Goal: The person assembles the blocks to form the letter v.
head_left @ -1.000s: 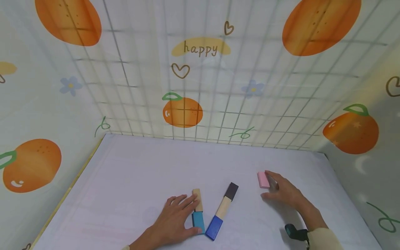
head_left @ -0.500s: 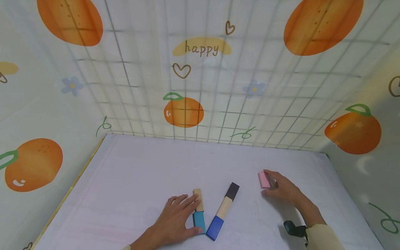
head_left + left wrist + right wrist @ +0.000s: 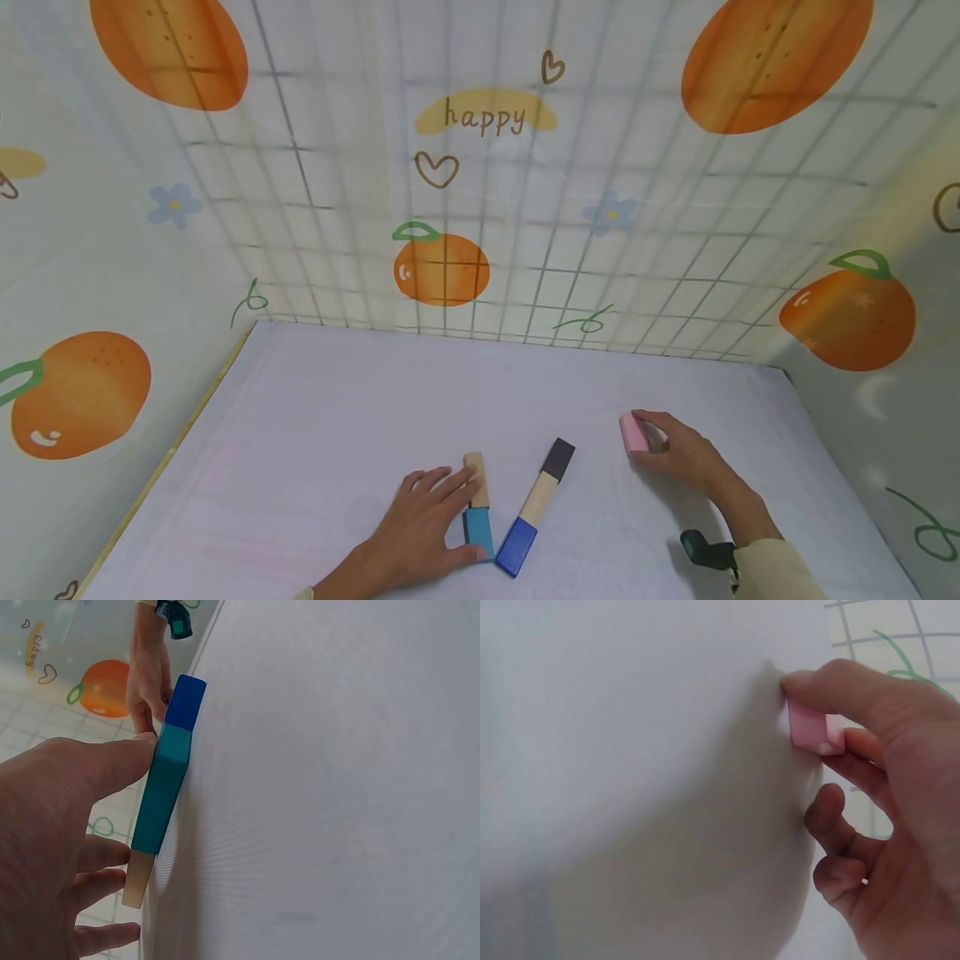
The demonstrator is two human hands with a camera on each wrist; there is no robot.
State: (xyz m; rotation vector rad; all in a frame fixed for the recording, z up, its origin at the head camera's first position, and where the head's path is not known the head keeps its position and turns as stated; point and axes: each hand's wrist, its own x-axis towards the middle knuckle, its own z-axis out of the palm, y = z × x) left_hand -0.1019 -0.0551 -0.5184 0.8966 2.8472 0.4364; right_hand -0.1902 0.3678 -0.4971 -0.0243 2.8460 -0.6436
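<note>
In the head view my left hand [image 3: 416, 527] lies over a short row of two blocks. Its thumb touches the near end of the teal block [image 3: 477, 533], and its fingertips rest on the natural wood block [image 3: 481, 497]. The left wrist view shows those fingers fairly straight along the side of the row. Further right, my right hand [image 3: 693, 457] pinches a pink block [image 3: 633, 434] between thumb and index finger. In the right wrist view the pink block [image 3: 808, 727] sits close over the white surface, the other fingers curled below.
Between the hands a slanted row joins a blue block [image 3: 517, 547], a plain wood block [image 3: 538, 498] and a black block [image 3: 558, 459]. The blue block's near corner sits beside the teal one. White cloth [image 3: 360, 383] covers the table, with orange-printed curtains [image 3: 510, 192] behind.
My right thumb has drawn in against the pink block, narrowing to a pinch with the index finger. The left hand and the block rows stay put.
</note>
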